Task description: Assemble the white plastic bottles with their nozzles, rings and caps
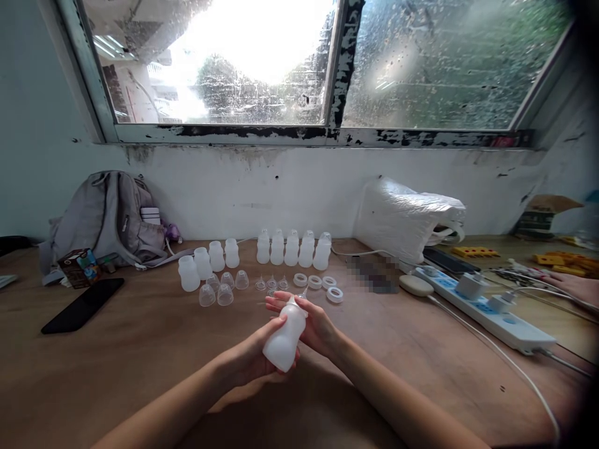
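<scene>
My left hand (253, 358) is wrapped round the body of a white frosted baby bottle (284, 344), held tilted above the table with its top pointing away from me. My right hand (321, 325) grips around the bottle's neck, where a pale collar and a clear nipple (304, 292) show; its far fingers reach behind the neck. Beyond the hands lie white screw rings (334, 295) and several clear nipples (272, 284). To the left are clear dome caps (225, 295) and open bottle bodies (189, 274). A row of capped bottles (292, 249) stands behind.
At left are a black phone (83, 305), a small box (80, 268) and a grey backpack (110, 218). A power strip (486, 312) with plugs and cables (505, 365) runs along the right, beside a white bag (402, 218). Another person's hand (573, 285) rests at far right.
</scene>
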The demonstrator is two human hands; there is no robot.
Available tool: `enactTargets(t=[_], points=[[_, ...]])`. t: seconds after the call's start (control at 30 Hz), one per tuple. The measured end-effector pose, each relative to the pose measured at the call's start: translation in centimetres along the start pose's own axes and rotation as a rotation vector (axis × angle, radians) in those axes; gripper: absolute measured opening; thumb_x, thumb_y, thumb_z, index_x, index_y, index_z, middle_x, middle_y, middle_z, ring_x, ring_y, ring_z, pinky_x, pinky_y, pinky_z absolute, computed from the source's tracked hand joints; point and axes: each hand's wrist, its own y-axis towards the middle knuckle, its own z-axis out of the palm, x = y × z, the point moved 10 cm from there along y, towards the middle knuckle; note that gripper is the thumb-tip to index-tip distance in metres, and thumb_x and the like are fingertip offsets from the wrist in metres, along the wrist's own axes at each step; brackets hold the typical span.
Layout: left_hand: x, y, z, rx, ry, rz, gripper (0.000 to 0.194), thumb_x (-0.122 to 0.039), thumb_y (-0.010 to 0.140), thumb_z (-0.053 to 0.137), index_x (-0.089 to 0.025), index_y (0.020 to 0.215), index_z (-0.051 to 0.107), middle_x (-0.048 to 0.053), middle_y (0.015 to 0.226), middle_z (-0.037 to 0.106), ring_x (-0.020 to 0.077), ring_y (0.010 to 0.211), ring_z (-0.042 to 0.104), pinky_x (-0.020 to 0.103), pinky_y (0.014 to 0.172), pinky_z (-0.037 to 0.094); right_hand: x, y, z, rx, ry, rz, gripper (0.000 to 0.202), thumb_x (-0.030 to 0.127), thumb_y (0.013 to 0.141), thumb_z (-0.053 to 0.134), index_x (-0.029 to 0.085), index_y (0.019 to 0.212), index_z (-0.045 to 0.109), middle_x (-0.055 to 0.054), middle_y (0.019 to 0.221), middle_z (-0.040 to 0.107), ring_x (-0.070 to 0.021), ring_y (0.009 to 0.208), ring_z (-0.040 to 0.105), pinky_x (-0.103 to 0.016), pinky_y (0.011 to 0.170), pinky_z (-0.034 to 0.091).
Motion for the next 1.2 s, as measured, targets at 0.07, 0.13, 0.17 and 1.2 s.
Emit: enactTargets(t=[0.07, 0.13, 0.17, 1.2], points=[[-0.1, 0.0, 0.0, 0.005, -0.042, -0.005, 0.048, -0.056, 0.078, 0.037, -0.013, 0.095, 0.050, 0.004, 0.072, 0.054, 0.0110, 0.062, 0.049, 0.023, 0.057, 0.034, -0.6, 0.1, -0.5, -0.029, 0.018, 0.030, 0.031, 0.038, 0.075, 0.047, 0.019, 0.097, 0.058, -0.008, 0.114, 0.056, -0.0238, 0.104, 0.051, -0.036, 0.081, 0.041], [-0.3, 0.1, -0.5, -0.039, 0.051, 0.018, 0.047, -0.055, 0.077, 0.040, -0.012, 0.093, 0.049, 0.004, 0.070, 0.054, 0.0109, 0.060, 0.048, 0.023, 0.056, 0.033, -0.8, 0.2, -0.9, -0.066, 0.009, 0.035, 0.025, 0.035, 0.074, 0.049, 0.018, 0.089, 0.059, -0.008, 0.110, 0.058, -0.0228, 0.095, 0.055, -0.035, 0.078, 0.042], [-0.6, 0.2, -0.7, -0.060, 0.117, 0.040, 0.048, -0.056, 0.077, 0.040, -0.012, 0.091, 0.050, 0.004, 0.069, 0.054, 0.0107, 0.059, 0.047, 0.023, 0.055, 0.033, -0.9, 0.2, -1.0, -0.082, 0.004, 0.034, 0.022, 0.034, 0.073, 0.050, 0.018, 0.086, 0.058, -0.008, 0.108, 0.059, -0.0221, 0.090, 0.057, -0.034, 0.077, 0.043], [-11.9, -5.1, -12.7, -1.241, 1.894, 0.452, 0.038, -0.041, 0.077, 0.047, -0.012, 0.100, 0.056, 0.015, 0.097, 0.055, 0.0317, 0.091, 0.047, 0.046, 0.075, 0.036, 0.3, 1.2, -5.2, -0.303, -0.136, -0.081, 0.031, 0.025, 0.064, 0.063, 0.020, 0.089, 0.045, -0.001, 0.075, 0.053, -0.0125, 0.058, 0.050, -0.021, 0.041, 0.038]])
